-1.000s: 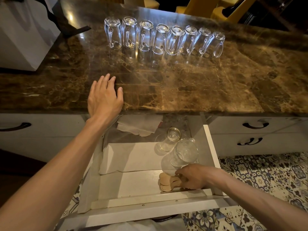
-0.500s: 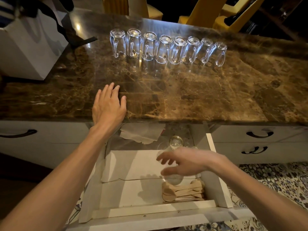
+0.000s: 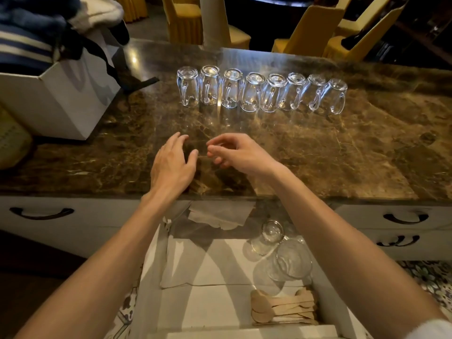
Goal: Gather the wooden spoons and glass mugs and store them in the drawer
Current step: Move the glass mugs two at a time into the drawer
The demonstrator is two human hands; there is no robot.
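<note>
Several glass mugs (image 3: 259, 91) stand upside down in a row at the back of the brown marble counter (image 3: 342, 155). Below its front edge a white drawer (image 3: 205, 304) is pulled out. In the drawer lie two glass mugs (image 3: 289, 261) on their sides and a stack of wooden spoons (image 3: 283, 308) at the front right. My left hand (image 3: 172, 165) hovers over the counter's middle, fingers relaxed. My right hand (image 3: 236, 152) is beside it, fingers loosely curled, holding nothing.
A white box (image 3: 61, 96) with dark straps and folded cloth stands at the counter's left. Crumpled paper (image 3: 220, 215) lies at the drawer's back. Closed drawers with dark handles (image 3: 41, 212) flank the open one. Yellow-covered chairs (image 3: 308, 30) stand behind the counter.
My right hand has left the spoons in the drawer and risen onto the counter beside my left hand. My left hand has moved forward from the counter's edge.
</note>
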